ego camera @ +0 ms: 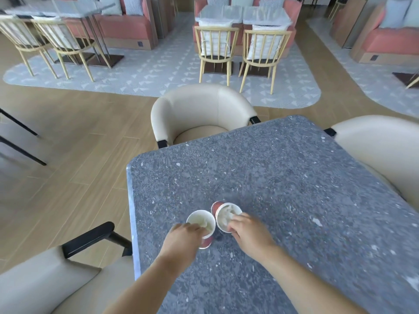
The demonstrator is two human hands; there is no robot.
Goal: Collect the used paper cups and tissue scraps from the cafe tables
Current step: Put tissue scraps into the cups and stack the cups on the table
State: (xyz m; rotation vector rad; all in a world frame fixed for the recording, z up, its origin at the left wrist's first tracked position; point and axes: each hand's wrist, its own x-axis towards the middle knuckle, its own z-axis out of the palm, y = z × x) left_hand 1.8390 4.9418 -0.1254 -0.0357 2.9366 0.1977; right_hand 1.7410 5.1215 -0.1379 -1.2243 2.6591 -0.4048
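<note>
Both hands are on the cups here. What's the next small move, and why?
Probably lift both cups off the table. The left hand already grips the left cup, the right hand grips the right cup, and tissue sits stuffed inside both, so nothing seems left to gather before carrying them away.

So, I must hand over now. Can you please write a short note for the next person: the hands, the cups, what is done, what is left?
Left hand: grips the left cup, which is upright.
Right hand: grips the right cup, which is tilted towards the camera.
Both cups are side by side at the grey table, with tissue inside each.
Done: tissue is in the cups, and both cups are in hand.
Left: carry them away. The far tables are too blurred to check.
</note>
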